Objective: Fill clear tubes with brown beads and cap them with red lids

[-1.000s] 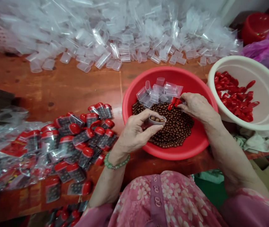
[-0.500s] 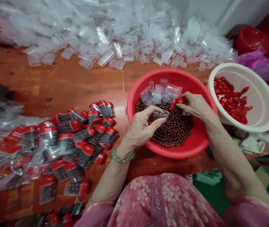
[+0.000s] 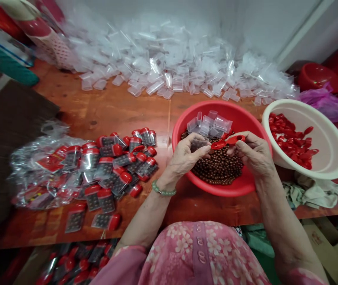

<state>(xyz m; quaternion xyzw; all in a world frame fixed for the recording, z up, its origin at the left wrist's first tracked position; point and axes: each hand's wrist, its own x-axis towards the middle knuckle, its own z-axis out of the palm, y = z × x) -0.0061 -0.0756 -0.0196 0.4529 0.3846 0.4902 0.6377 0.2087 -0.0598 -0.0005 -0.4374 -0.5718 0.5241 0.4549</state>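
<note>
Above the red basin (image 3: 183,118), my left hand (image 3: 181,158) is closed around a small clear plastic container (image 3: 199,145) with brown beads inside. My right hand (image 3: 256,152) pinches a red plastic cap (image 3: 231,140), which looks flipped open. The cap's left end lies at the left thumb and the container's mouth; whether they touch I cannot tell. Beneath both hands lie many glossy brown beads (image 3: 219,168). Several clear containers (image 3: 209,124) rest on the beads at the basin's far side.
A cream bowl (image 3: 332,140) holding red caps (image 3: 293,138) stands to the right. On the left, filled red-capped containers (image 3: 121,162) lie piled beside a clear plastic bag (image 3: 26,162). Clear containers (image 3: 163,67) are heaped along the back wall. A cloth (image 3: 320,192) lies below the bowl.
My right hand has lifted a red cap from the basin and brought it close to the container. My left hand has tilted the container's mouth toward the cap. The view has shifted left.
</note>
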